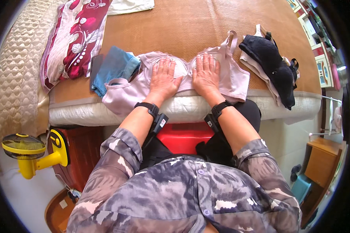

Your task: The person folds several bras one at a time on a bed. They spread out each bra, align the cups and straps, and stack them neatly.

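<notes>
A yellow fan point(25, 149) at left — a wooden cabinet point(322, 165) at right.

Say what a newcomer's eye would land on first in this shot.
Probably the pale pink bra spread across the bed's front edge at centre, with the left hand and right hand laid flat on its cups. Next, likely the black bra to the right, dark against the brown mat, and the bright yellow fan at the lower left.
</notes>
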A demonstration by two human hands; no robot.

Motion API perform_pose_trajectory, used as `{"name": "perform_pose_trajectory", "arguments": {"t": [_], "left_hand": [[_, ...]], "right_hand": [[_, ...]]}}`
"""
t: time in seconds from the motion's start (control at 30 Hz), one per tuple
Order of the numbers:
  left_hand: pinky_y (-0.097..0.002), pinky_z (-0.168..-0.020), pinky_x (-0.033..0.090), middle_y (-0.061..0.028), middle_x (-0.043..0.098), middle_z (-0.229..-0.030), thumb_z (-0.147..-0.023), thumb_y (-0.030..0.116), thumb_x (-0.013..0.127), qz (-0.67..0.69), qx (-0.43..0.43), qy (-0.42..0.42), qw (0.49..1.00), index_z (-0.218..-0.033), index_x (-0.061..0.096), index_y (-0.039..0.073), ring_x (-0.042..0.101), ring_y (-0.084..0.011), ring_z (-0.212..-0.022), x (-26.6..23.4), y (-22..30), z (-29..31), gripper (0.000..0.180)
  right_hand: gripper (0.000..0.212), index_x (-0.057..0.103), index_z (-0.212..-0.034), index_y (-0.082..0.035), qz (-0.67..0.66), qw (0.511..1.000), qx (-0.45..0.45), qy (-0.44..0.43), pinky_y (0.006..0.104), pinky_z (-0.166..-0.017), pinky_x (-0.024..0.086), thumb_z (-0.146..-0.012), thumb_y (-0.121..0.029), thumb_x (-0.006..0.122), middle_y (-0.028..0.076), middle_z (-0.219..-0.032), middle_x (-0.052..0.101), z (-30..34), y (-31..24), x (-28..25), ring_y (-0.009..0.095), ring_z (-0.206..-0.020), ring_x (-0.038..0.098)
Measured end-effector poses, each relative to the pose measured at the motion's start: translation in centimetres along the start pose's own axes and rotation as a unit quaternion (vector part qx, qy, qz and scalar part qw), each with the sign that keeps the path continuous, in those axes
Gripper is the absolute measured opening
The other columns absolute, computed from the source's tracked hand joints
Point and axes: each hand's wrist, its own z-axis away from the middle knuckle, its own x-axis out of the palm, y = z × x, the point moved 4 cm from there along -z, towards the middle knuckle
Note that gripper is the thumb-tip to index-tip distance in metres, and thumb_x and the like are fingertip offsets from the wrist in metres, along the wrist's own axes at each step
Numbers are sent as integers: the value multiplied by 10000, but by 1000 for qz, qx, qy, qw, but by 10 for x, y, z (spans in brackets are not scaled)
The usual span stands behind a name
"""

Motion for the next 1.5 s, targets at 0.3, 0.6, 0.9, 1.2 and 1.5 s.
{"name": "perform_pose_trajectory", "arguments": {"t": [0.3,0.6,0.9,1.2,1.5], "left_hand": [[-429,-1015,160,-128,374,-1289,-765,387,491,14,8,65,998,-1231,409,75,301,-270,-1219,-4,-3,3,566],[-422,-1006,172,-128,376,-1286,-767,350,485,28,14,83,996,-1222,417,70,304,-272,-1215,-5,-3,5,539],[-424,-1010,165,-112,374,-1288,-760,368,496,17,12,83,996,-1232,408,88,298,-257,-1219,-2,-4,4,556],[-428,-1010,166,-98,390,-1255,-738,359,523,29,12,97,995,-1182,443,90,298,-262,-1204,-4,-4,5,525],[-405,-954,237,-103,436,-1134,-726,348,539,49,7,101,994,-1108,480,88,360,-263,-1117,-7,-4,5,466]], "right_hand": [[382,532,-1124,-108,-53,992,-43,109,452,-1003,166,-772,-249,489,140,-1236,442,4,0,-9,277,-1180,363],[360,548,-1097,-111,-53,989,-47,127,437,-991,194,-761,-231,498,122,-1207,470,5,-2,-13,271,-1151,391],[355,556,-1085,-121,-57,989,-43,129,433,-991,197,-755,-240,502,114,-1210,469,6,1,-11,265,-1153,392],[305,568,-1021,-124,-94,984,-44,147,388,-900,292,-728,-202,537,61,-1058,514,6,0,-17,232,-1027,447],[124,509,-792,-125,-109,986,-16,127,377,-740,343,-706,-187,574,55,-871,517,4,1,-17,234,-875,476]]}}
